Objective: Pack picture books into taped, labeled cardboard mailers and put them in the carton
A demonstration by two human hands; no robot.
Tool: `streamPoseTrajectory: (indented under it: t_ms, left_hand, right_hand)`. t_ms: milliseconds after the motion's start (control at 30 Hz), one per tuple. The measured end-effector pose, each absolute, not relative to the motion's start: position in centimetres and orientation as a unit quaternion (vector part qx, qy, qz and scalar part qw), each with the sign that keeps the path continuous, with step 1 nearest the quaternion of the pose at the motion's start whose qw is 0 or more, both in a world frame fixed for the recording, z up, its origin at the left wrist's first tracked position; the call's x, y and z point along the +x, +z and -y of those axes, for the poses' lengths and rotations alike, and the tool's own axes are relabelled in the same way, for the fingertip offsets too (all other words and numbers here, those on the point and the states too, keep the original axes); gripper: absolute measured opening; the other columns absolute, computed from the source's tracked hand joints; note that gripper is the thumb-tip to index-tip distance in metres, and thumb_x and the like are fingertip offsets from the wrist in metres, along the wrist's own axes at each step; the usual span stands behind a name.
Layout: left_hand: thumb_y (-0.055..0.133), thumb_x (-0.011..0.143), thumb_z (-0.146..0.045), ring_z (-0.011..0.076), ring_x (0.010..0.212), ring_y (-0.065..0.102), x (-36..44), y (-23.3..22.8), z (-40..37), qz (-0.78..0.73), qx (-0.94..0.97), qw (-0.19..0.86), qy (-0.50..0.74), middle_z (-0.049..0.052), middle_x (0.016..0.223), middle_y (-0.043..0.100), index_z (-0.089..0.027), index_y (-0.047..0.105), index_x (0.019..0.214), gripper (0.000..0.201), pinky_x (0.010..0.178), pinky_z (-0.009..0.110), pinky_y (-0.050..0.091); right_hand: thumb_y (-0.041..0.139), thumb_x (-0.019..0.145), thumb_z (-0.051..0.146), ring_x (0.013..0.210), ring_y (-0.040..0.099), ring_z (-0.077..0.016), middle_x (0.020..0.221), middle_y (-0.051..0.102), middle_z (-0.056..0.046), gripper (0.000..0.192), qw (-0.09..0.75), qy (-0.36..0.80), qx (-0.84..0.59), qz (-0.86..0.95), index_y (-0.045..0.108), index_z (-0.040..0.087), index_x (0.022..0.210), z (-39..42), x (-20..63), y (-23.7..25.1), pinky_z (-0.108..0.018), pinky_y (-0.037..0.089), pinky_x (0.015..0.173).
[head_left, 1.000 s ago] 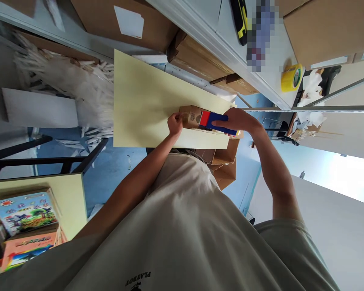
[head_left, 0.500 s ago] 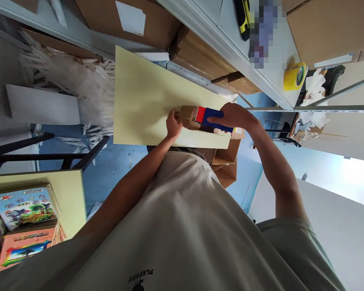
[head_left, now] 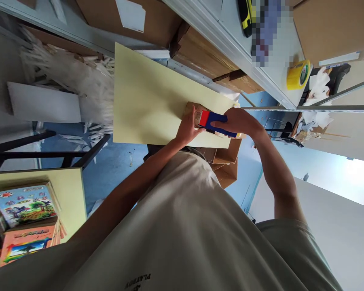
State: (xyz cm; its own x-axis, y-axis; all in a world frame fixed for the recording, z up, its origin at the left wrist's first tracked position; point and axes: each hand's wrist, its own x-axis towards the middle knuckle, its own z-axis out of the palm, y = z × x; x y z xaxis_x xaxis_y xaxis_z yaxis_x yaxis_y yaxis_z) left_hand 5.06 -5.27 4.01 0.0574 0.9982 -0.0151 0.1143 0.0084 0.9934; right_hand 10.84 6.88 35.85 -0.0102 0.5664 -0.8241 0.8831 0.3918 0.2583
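A small brown cardboard box lies on the pale yellow tabletop in front of me. My left hand is around the box's left end, thumb along the near side and fingers over the top. A blue tool with a red end sits against the top of the box, and its exact kind is unclear. Wrapped round its blue part is my right hand. The red end points left, close to my left fingers. My hands and the tool cover much of the box.
Beyond the tabletop runs a grey shelf with a yellow tape roll and a black-and-yellow cutter. Cardboard boxes stand below it. Open cartons are by my right side, picture books on another table at lower left.
My left hand has moved right, from beside the box's left end onto the box, with its fingers spreading round it. The tool has shifted slightly right and toward me, still in my right hand.
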Motion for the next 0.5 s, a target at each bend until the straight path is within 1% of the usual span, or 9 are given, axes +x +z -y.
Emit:
streamPoseTrajectory:
  t_ms: [67,133,233,333,400,433,500]
  left_hand:
    - [0.101,0.096,-0.05,0.0504,0.18,0.044,4.7,4.8,5.0,-0.522,0.557,0.485,0.427,0.029,0.193,0.041,-0.025,-0.005,0.196,0.148,0.147,0.068,0.042]
    - [0.102,0.094,-0.046,0.0515,0.179,0.045,4.5,5.2,5.0,-0.526,0.556,0.495,0.411,0.03,0.194,0.04,-0.022,-0.002,0.196,0.148,0.146,0.069,0.042]
    - [0.091,0.102,-0.036,0.0481,0.172,0.055,4.7,4.9,5.1,-0.542,0.534,0.512,0.399,0.027,0.193,0.043,-0.022,0.007,0.197,0.128,0.141,0.066,0.051]
    - [0.077,0.107,-0.028,0.043,0.164,0.064,5.1,4.3,5.0,-0.551,0.528,0.509,0.399,0.021,0.192,0.048,-0.026,0.012,0.196,0.111,0.132,0.063,0.06]
    - [0.074,0.107,-0.028,0.0417,0.159,0.066,5.0,4.3,4.7,-0.554,0.539,0.496,0.396,0.02,0.192,0.048,-0.027,0.011,0.196,0.109,0.127,0.059,0.063]
    - [0.075,0.106,-0.029,0.0413,0.156,0.068,4.8,4.6,4.4,-0.557,0.546,0.488,0.391,0.021,0.191,0.049,-0.026,0.011,0.196,0.111,0.125,0.057,0.064]
    - [0.077,0.104,-0.028,0.0398,0.146,0.071,4.2,5.4,3.5,-0.563,0.565,0.474,0.374,0.025,0.18,0.058,-0.022,0.014,0.196,0.112,0.122,0.052,0.065]
  right_hand:
    - [0.061,0.111,0.084,0.085,0.082,-0.0341,0.082,0.083,-0.019,0.076,0.468,-0.178,0.535,-0.681,0.087,0.013,0.104,-6.9,11.1,36.1,-0.041,0.057,0.079]
    - [0.061,0.112,0.081,0.085,0.083,-0.0336,0.081,0.084,-0.019,0.073,0.464,-0.193,0.544,-0.672,0.087,0.014,0.101,-6.9,11.3,36.3,-0.041,0.058,0.079]
    - [0.062,0.113,0.081,0.084,0.084,-0.0332,0.08,0.084,-0.019,0.073,0.454,-0.213,0.553,-0.665,0.087,0.014,0.099,-6.7,11.5,36.3,-0.042,0.061,0.081]
    - [0.064,0.111,0.083,0.086,0.084,-0.034,0.081,0.084,-0.019,0.073,0.453,-0.215,0.552,-0.666,0.087,0.014,0.102,-6.6,11.7,36.0,-0.043,0.062,0.084]
    - [0.065,0.109,0.086,0.09,0.084,-0.0356,0.083,0.085,-0.02,0.076,0.452,-0.206,0.547,-0.674,0.087,0.013,0.107,-6.6,11.8,35.7,-0.043,0.063,0.085]
    - [0.065,0.108,0.087,0.091,0.084,-0.0366,0.084,0.085,-0.021,0.078,0.453,-0.197,0.544,-0.678,0.087,0.012,0.109,-6.6,11.8,35.6,-0.044,0.062,0.085]
    - [0.065,0.107,0.089,0.093,0.084,-0.0379,0.087,0.085,-0.022,0.08,0.458,-0.183,0.537,-0.685,0.087,0.012,0.112,-6.5,11.7,35.6,-0.044,0.061,0.085]
